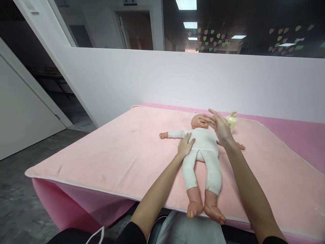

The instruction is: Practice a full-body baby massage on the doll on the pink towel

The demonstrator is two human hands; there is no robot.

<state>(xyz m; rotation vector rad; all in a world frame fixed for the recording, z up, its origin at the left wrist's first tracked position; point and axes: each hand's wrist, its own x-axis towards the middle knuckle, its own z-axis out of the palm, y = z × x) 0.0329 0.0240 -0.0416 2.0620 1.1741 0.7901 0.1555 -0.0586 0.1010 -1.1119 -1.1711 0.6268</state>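
On its back lies a baby doll with a white cloth body, its head toward the wall and its feet at the near edge. My left hand rests on the side of the doll's torso, fingers stretched out over the white cloth. Raised beside the doll's face is my right hand, its fingers extended and holding nothing; it covers part of the head, and I cannot tell whether it touches. Behind the right hand stands a pale yellow bottle-like object, partly hidden.
A light pink blanket lies under the doll, over a darker pink cover. A white wall with windows above it borders the far side. At the left are a door and a grey floor.
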